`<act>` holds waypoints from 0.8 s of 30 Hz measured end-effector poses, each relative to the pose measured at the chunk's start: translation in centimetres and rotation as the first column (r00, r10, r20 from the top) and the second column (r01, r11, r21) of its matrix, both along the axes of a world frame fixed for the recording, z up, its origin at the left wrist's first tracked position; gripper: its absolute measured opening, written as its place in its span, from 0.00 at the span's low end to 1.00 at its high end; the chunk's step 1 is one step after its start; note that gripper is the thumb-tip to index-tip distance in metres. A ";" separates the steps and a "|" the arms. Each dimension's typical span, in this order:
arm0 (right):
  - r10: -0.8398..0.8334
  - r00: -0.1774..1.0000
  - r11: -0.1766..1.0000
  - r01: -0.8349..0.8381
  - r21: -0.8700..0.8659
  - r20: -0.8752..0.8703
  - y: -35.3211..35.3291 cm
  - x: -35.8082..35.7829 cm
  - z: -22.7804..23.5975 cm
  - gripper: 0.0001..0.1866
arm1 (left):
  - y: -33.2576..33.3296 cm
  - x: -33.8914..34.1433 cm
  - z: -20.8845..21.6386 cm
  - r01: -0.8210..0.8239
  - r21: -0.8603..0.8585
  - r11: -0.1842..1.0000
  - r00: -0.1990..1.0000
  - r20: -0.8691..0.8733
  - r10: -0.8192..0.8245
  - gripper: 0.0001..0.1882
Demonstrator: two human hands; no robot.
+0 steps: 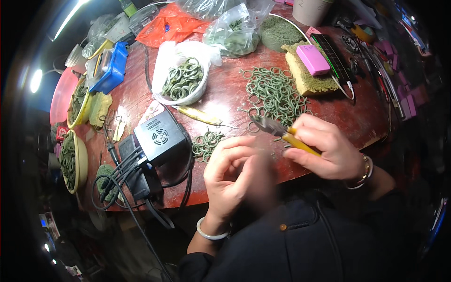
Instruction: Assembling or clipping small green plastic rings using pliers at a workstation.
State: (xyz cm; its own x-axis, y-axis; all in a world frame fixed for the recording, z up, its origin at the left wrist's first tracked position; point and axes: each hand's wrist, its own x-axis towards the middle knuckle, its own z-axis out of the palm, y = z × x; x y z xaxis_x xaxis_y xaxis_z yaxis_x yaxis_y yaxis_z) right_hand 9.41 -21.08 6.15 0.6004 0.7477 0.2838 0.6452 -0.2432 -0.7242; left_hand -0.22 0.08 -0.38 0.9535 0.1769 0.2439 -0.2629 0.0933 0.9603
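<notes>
My right hand (324, 145) grips a pair of yellow-handled pliers (300, 144), whose dark jaws point left over the near edge of a loose pile of green rings (275, 94). To its left, my left hand (230, 174) is closed with its fingertips curled toward the thumb. Motion smears its right side, and anything pinched there is too small or hidden to make out. A smaller heap of green rings (206, 144) lies just beyond the left hand. Farther back, a white plastic-lined tub (202, 93) holds larger green rings.
A black power box (162, 136) with tangled cables stands left of my left hand. A yellow tool (199, 114) with a thin tip lies behind the small heap. Behind my right hand, a pink block (313, 60) rests on a yellow sponge (300, 77). Clear bags (232, 37) lie at the back.
</notes>
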 end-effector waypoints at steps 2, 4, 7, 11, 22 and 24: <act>0.101 0.981 0.990 -0.115 -0.079 -0.163 -1.6 0.4 0.0 0.14 | 0.3 -0.1 -0.4 0.028 -0.096 0.995 0.999 -0.044 -0.032 0.10; 0.127 0.968 0.985 -0.148 -0.083 -0.216 -2.6 0.0 -0.2 0.14 | 0.5 -0.1 -0.5 0.025 -0.106 0.994 0.999 -0.042 -0.030 0.10; 0.159 0.949 0.979 -0.188 -0.082 -0.271 -2.9 -0.3 -0.2 0.15 | 0.5 -0.1 -0.4 0.029 -0.111 0.993 0.999 -0.037 -0.033 0.10; 0.179 0.942 0.975 -0.207 -0.075 -0.283 -2.6 -0.6 -0.3 0.15 | 0.5 0.0 -0.3 0.045 -0.092 0.995 0.998 -0.029 -0.048 0.09; 0.230 0.919 0.964 -0.260 -0.052 -0.320 -2.0 -0.3 -0.5 0.14 | 0.6 0.0 -0.1 0.040 -0.009 0.999 0.999 -0.023 -0.040 0.09; 0.227 0.921 0.961 -0.265 -0.081 -0.316 -2.2 -0.2 -0.5 0.14 | 0.6 0.0 -0.1 0.039 -0.006 0.999 0.999 -0.018 -0.039 0.09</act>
State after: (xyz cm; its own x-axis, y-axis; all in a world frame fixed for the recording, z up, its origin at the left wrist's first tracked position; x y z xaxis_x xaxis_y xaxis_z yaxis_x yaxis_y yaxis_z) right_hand 9.17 -23.23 5.65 0.4357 0.8999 0.0177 0.4521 -0.2018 -0.8688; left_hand -0.19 0.68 -0.43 0.9640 0.1405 0.2256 -0.2415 0.1090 0.9643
